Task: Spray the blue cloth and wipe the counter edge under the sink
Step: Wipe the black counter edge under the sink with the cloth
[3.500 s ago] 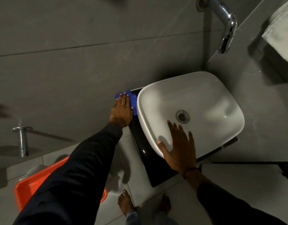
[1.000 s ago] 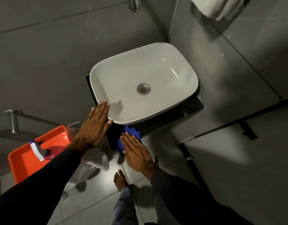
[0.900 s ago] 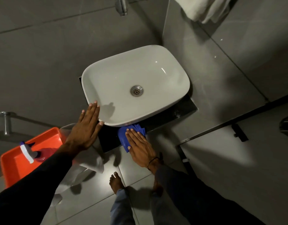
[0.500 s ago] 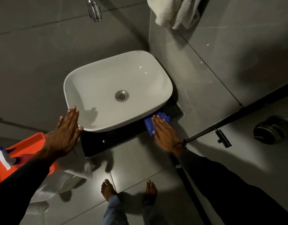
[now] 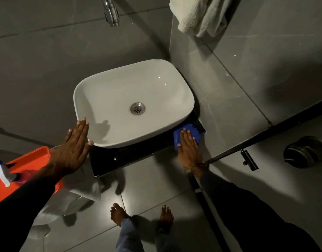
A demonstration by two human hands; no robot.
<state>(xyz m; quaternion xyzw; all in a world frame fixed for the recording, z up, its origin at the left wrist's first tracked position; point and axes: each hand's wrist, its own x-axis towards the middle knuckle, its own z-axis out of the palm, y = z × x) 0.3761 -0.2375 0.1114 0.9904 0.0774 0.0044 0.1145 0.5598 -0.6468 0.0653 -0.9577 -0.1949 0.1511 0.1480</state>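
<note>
A white vessel sink sits on a glossy black counter. The blue cloth lies on the counter's front right corner, just under the sink's rim. My right hand presses flat on the cloth, fingers together. My left hand rests flat against the sink's front left rim, fingers straight, holding nothing. A spray bottle with a white and blue head lies in the orange tub at the left.
A chrome tap juts over the sink from the grey tiled wall. A white towel hangs at the top right. White cloths lie below the tub. My bare feet stand on the floor tiles. A dark round object sits at the right.
The cloth passed from my left hand to my right. My right hand slid it along the counter's front edge from the left to the right corner. My left hand stayed at the sink's left rim.
</note>
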